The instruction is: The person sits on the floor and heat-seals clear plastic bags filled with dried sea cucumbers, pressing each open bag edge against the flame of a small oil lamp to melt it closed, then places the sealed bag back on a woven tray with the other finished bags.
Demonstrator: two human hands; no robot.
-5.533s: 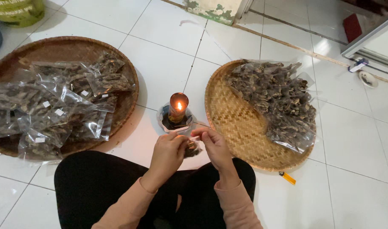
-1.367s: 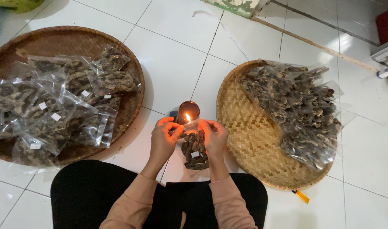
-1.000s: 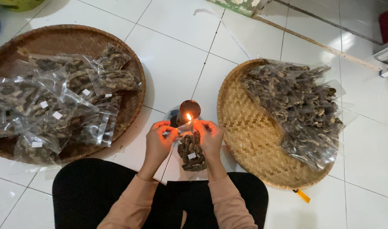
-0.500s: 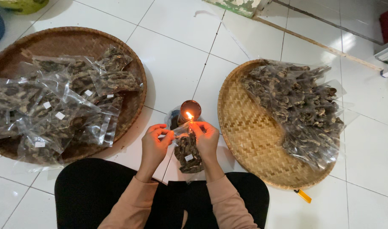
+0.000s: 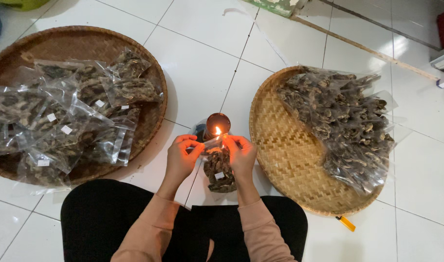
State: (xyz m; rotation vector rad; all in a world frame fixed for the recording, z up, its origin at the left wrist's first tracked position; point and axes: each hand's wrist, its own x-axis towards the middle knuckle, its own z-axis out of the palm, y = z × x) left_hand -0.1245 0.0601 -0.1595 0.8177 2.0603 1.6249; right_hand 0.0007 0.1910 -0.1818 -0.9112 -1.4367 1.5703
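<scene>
My left hand (image 5: 180, 157) and right hand (image 5: 241, 154) each pinch a top corner of the small clear plastic bag of dark dried pieces (image 5: 218, 167); its upper edge sits just beside the lit candle in a dark round holder (image 5: 217, 127) on the white tiled floor (image 5: 202, 68); the bag hangs between both woven trays.

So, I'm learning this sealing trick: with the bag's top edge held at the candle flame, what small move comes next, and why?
Probably slide the small clear plastic bag of dark dried pieces sideways along the candle flame. The left hand and right hand pinch its top edge taut at the flame, and only a short stretch of that edge meets it at once.
</scene>
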